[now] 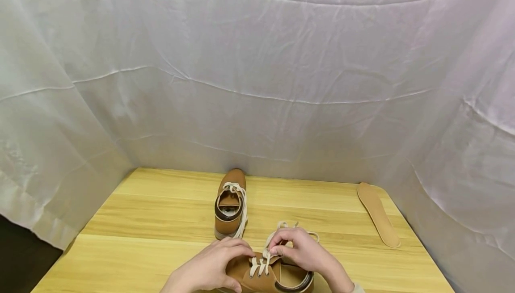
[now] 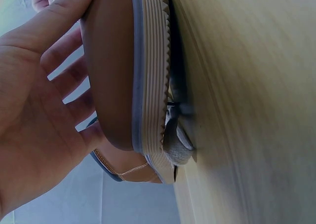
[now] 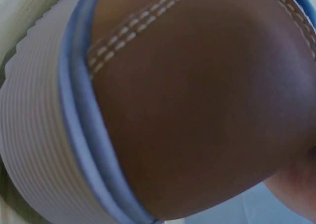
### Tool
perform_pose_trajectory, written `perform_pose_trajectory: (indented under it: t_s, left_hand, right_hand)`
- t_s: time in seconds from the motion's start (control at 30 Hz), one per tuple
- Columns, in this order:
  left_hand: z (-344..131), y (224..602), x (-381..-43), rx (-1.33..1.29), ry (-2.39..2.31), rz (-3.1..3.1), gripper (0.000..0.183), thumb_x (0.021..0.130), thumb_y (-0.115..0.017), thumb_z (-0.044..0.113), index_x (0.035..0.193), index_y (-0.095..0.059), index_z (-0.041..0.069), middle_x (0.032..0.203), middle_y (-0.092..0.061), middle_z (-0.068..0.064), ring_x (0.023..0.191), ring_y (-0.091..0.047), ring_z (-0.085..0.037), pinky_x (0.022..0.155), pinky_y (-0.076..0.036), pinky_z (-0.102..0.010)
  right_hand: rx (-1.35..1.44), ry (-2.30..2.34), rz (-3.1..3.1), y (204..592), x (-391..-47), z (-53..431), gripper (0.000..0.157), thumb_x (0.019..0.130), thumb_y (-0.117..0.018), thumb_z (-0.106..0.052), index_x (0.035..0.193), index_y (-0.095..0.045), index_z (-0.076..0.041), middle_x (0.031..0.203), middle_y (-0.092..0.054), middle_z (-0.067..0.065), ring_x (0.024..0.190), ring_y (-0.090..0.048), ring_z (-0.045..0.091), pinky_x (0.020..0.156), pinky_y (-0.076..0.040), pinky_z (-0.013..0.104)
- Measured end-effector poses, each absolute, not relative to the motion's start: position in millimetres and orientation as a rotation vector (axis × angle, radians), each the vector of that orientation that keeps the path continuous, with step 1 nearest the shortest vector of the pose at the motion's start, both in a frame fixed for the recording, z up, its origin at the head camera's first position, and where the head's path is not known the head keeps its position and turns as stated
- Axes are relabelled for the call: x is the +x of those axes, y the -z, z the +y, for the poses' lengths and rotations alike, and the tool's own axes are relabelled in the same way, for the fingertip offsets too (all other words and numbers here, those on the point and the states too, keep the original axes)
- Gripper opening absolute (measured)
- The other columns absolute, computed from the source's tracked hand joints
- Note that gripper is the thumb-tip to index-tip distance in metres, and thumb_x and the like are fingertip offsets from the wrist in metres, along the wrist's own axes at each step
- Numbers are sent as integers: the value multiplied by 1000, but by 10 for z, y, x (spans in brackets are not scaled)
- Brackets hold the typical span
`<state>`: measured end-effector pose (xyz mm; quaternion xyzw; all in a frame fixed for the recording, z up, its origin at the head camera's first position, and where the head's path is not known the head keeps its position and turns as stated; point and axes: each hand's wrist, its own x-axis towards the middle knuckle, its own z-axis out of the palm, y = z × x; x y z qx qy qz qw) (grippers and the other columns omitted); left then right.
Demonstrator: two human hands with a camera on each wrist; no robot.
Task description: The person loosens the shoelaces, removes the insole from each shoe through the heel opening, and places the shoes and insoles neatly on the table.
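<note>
A brown leather shoe (image 1: 240, 269) lies sideways at the table's near edge, toe to the left. My left hand (image 1: 213, 261) grips its toe end, thumb on the near side and fingers on the far side; the left wrist view shows the ribbed sole (image 2: 154, 76) close by the tabletop. Above the shoe's opening, my right hand (image 1: 299, 250) pinches the cream shoelace (image 1: 267, 254) between thumb and fingertips. The lace runs through the eyelets, and its loose end trails behind the right hand. In the right wrist view the stitched heel (image 3: 207, 105) fills most of the picture.
A matching shoe (image 1: 227, 227) stands farther back, toe pointing away, its laces hanging over its right side. A tan insole (image 1: 378, 215) lies at the right of the wooden table (image 1: 161, 212). Pale cloth (image 1: 257, 123) hangs behind and at both sides.
</note>
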<state>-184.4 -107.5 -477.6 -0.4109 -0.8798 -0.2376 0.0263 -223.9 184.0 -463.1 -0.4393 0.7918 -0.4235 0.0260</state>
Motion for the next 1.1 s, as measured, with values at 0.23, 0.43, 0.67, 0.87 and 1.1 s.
perform_pose_trajectory:
  t_s: [0.23,0.43,0.67,0.87,1.1]
  left_hand:
    - [-1075,4770,-1846,-1261,737,-2732,69,72,-93,42,134,-66,29,132,-61,17,124,-56,-10,101,-52,-42]
    - [-1071,4761,-1847,-1252,749,-2752,68,73,-93,41,134,-66,30,133,-60,18,125,-56,-10,101,-52,-43]
    - [-1065,4752,-1842,-1247,750,-2753,67,73,-93,40,133,-67,30,132,-61,18,124,-56,-9,101,-52,-43]
    - [-1073,4750,-1843,-1252,755,-2750,68,73,-93,41,134,-67,29,132,-61,17,125,-57,-11,101,-51,-44]
    - [-1067,4752,-1842,-1254,744,-2745,67,73,-93,41,133,-67,29,132,-61,17,125,-57,-11,101,-52,-44]
  right_hand:
    - [-1261,1328,2452,4641,-2258,1874,9,103,-63,-20,100,-70,-16,99,-72,-2,91,-63,4,80,-57,29]
    - [-1145,1341,2443,4669,-2288,1904,11,106,-60,-21,102,-68,-15,96,-68,-2,87,-60,3,76,-54,25]
    - [-1186,1337,2452,4644,-2280,1897,9,104,-63,-20,107,-71,-16,104,-71,-5,94,-66,7,85,-58,31]
    - [-1491,1275,2476,4588,-2267,1896,17,100,-69,-13,116,-73,-19,112,-73,-4,103,-67,11,90,-58,35]
    - [-1551,1179,2521,4564,-2237,1875,11,97,-74,-13,103,-74,-22,104,-73,-11,94,-66,4,80,-58,33]
